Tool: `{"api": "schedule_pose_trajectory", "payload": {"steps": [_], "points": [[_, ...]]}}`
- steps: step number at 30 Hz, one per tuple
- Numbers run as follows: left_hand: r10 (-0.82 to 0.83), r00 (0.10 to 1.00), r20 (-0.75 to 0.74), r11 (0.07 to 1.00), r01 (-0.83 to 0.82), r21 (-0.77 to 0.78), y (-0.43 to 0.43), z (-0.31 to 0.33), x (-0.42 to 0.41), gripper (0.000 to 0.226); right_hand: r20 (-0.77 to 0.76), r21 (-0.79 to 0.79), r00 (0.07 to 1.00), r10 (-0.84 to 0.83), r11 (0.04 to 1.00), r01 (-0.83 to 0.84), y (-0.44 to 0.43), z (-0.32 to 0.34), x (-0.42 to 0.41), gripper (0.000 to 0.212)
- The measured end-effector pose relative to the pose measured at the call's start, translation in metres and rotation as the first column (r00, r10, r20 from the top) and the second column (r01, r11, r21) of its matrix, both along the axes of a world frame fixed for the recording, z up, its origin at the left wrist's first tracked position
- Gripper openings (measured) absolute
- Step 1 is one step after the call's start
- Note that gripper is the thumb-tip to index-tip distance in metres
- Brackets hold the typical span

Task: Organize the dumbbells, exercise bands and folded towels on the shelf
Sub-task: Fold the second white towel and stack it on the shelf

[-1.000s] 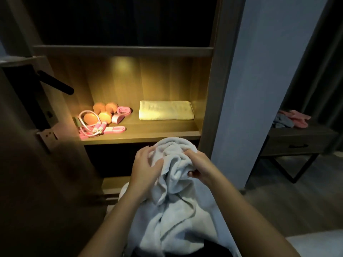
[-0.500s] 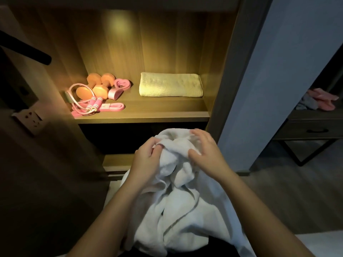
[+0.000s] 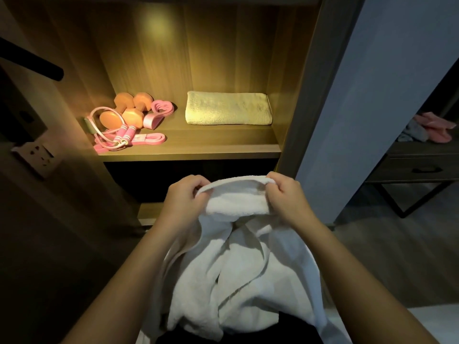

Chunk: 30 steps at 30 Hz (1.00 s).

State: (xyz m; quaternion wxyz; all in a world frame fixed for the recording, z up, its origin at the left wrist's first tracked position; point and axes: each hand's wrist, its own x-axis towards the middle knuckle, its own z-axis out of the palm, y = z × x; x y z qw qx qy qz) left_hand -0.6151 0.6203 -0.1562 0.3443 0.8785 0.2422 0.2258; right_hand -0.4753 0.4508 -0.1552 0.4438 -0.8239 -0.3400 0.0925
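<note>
Item: white towel (image 3: 238,256), unfolded, lower centre of frame, below the lit shelf (image 3: 188,152). Top hem pinched by left grip (image 3: 183,202) and right grip (image 3: 285,197). Advised: level corners, pull taut, fold evenly; stow beside yellow towel (image 3: 228,109).

Both bare forearms come in from the near edge, angled toward centre. Left hand (image 3: 185,201) and right hand (image 3: 286,198) sit level, backs up, a little apart. Each grips the top edge of the white towel (image 3: 236,264), fingers curled round the fold. Wrists roughly straight.
</note>
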Motion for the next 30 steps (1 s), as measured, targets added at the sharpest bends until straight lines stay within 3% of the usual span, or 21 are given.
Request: {"api": "schedule_pose_trajectory", "payload": {"steps": [2, 4, 6, 8, 11, 15, 19, 21, 23, 25, 27, 28, 30], "points": [[0.052, 0.996, 0.071, 0.987, -0.040, -0.153, -0.002, -0.001, 0.001, 0.020, 0.055, -0.210, 0.992, 0.113, 0.973, -0.099, -0.002, 0.002, -0.001, 0.031], [0.001, 0.995, 0.103, 0.994, 0.010, -0.106, -0.006, 0.002, 0.005, 0.021, 0.178, -0.332, 0.965, 0.194, 0.935, -0.127, 0.001, 0.002, -0.007, 0.036], [-0.038, 0.991, 0.128, 0.999, 0.038, 0.004, -0.009, 0.007, 0.009, 0.019, 0.253, -0.228, 0.957, 0.140, 0.970, -0.082, 0.006, 0.000, -0.009, 0.027], [-0.025, 0.991, 0.131, 0.986, 0.002, 0.167, -0.005, 0.007, 0.012, 0.012, 0.200, -0.079, 0.980, 0.021, 0.997, -0.006, 0.007, -0.001, -0.003, 0.037], [0.067, 0.997, -0.039, 0.958, -0.053, 0.282, 0.005, -0.012, 0.005, 0.009, 0.069, -0.048, 0.994, -0.083, 0.995, 0.087, 0.000, -0.009, 0.012, 0.041], [0.241, 0.929, -0.281, 0.967, -0.205, 0.152, 0.021, -0.048, -0.009, 0.013, 0.003, -0.149, 0.983, -0.186, 0.972, 0.184, -0.008, -0.034, 0.024, 0.024], [0.297, 0.933, -0.204, 0.918, -0.338, -0.208, 0.021, -0.059, -0.016, 0.020, -0.043, -0.256, 0.980, -0.195, 0.950, 0.178, -0.015, -0.054, 0.022, 0.020], [0.277, 0.958, -0.075, 0.929, -0.287, -0.235, 0.016, -0.048, -0.012, 0.020, -0.040, -0.270, 0.995, -0.089, 0.960, 0.075, -0.017, -0.054, 0.013, 0.024], [0.183, 0.983, -0.006, 0.971, -0.182, -0.156, 0.010, -0.030, -0.004, 0.019, -0.019, -0.246, 0.997, 0.070, 0.966, -0.072, -0.012, -0.046, 0.000, 0.045], [0.024, 0.999, -0.045, 0.998, -0.026, -0.052, 0.003, -0.014, 0.005, 0.018, -0.054, -0.209, 0.976, 0.211, 0.953, -0.218, -0.003, -0.036, -0.013, 0.074], [-0.156, 0.979, -0.127, 0.987, 0.160, 0.017, -0.007, -0.008, 0.012, 0.017, -0.084, -0.193, 0.950, 0.299, 0.931, -0.310, 0.007, -0.031, -0.019, 0.086], [-0.216, 0.965, -0.152, 0.975, 0.221, 0.022, -0.013, -0.008, 0.014, 0.017, -0.071, -0.201, 0.941, 0.330, 0.920, -0.337, 0.010, -0.031, -0.021, 0.080], [-0.245, 0.960, -0.137, 0.969, 0.247, -0.004, -0.017, -0.011, 0.012, 0.014, 0.005, -0.253, 0.939, 0.344, 0.909, -0.331, 0.012, -0.036, -0.021, 0.043]]}}
